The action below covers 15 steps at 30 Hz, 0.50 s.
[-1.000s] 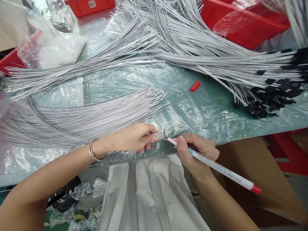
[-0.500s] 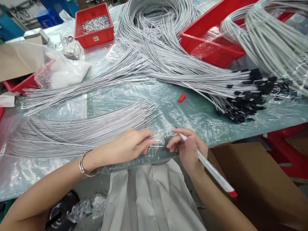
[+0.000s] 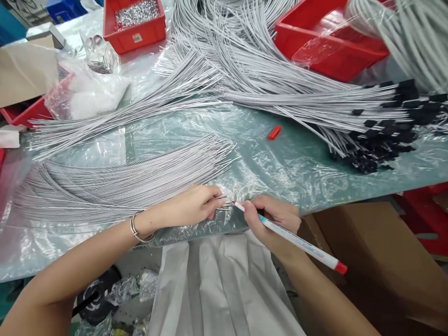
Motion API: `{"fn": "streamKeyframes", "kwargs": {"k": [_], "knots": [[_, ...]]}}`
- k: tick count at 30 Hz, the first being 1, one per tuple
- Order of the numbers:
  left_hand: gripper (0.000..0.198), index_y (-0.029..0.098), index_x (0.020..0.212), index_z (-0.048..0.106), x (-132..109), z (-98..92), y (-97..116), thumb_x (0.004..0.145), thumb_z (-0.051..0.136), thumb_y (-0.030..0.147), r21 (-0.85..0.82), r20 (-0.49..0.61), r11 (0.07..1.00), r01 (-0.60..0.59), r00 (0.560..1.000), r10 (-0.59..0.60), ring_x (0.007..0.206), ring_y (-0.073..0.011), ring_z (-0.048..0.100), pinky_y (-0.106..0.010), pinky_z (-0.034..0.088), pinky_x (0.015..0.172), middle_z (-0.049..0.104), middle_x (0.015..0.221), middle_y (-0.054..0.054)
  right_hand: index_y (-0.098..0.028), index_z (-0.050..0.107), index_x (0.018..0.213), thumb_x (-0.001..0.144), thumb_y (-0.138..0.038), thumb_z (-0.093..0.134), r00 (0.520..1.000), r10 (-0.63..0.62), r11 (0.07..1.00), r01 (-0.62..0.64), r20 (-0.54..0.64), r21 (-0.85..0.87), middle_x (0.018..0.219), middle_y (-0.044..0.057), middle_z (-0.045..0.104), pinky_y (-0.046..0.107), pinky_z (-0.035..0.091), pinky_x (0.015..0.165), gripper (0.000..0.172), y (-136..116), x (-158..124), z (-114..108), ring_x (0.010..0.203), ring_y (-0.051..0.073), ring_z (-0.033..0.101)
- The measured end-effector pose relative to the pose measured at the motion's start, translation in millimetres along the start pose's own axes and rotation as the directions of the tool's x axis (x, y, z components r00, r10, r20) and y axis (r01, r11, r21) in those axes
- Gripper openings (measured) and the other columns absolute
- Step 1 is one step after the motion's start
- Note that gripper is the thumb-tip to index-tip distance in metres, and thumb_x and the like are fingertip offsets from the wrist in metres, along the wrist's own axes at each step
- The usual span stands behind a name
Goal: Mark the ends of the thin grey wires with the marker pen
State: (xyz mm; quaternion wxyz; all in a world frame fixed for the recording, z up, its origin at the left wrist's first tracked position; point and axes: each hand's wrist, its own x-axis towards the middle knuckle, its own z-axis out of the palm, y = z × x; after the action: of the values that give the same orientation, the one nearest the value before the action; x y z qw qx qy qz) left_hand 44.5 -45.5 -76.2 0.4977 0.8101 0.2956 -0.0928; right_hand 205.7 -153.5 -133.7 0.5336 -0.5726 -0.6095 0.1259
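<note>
The left hand [image 3: 191,205] pinches wires [image 3: 227,208] near their ends; the right hand [image 3: 278,212] grips a pen [image 3: 301,243], its red tip right at those ends. A wire bundle [image 3: 140,179] lies at ten o'clock, a red cap [image 3: 275,132] on the desk [image 3: 301,172] at one. Farther, at eleven, a red bin [image 3: 150,41] holds small metal pieces; at one, film [image 3: 315,49] overlaps a bigger bin [image 3: 345,60]; at ten, a bag [image 3: 94,95] of something white partly hides a third bin [image 3: 33,113]. Black-ended wires [image 3: 378,140] spread at two.
</note>
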Motion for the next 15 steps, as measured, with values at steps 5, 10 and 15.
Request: {"fn": "streamKeyframes", "kwargs": {"k": [5,10,15], "knots": [[0.032,0.017,0.069,0.047,1.1,0.8,-1.8,0.095,0.038,0.031,0.001,-0.005,1.000,-0.008,1.000,0.008,0.047,-0.0069,0.044,-0.021,0.032,0.050,0.057,0.059,0.003,-0.019,0.053,0.060,0.077,-0.008,0.060,1.000,-0.025,0.999,0.025,0.005,-0.040,0.048,-0.006,0.044,0.023,0.031,0.044,0.021,1.3,-0.7,2.2,0.042,0.007,0.038],[0.030,0.017,0.068,0.046,1.3,-0.5,-2.1,0.095,0.037,0.028,-0.010,-0.003,0.999,-0.037,0.999,0.037,0.048,-0.0068,0.045,-0.021,0.032,0.052,0.057,0.058,0.003,-0.018,0.052,0.061,0.079,-0.008,0.059,0.999,-0.044,0.996,0.045,0.017,-0.072,0.049,-0.006,0.043,0.022,0.031,0.044,0.022,0.0,-0.4,2.3,0.042,0.007,0.036],[0.029,0.016,0.068,0.046,0.7,-0.7,-0.4,0.095,0.038,0.026,0.018,-0.007,0.999,-0.030,1.000,0.030,0.046,-0.0066,0.042,-0.022,0.030,0.050,0.055,0.057,0.004,-0.018,0.051,0.060,0.078,-0.007,0.059,0.999,-0.050,0.996,0.052,0.018,-0.077,0.049,-0.006,0.043,0.023,0.030,0.044,0.023,-0.1,0.2,2.3,0.043,0.006,0.036]]}}
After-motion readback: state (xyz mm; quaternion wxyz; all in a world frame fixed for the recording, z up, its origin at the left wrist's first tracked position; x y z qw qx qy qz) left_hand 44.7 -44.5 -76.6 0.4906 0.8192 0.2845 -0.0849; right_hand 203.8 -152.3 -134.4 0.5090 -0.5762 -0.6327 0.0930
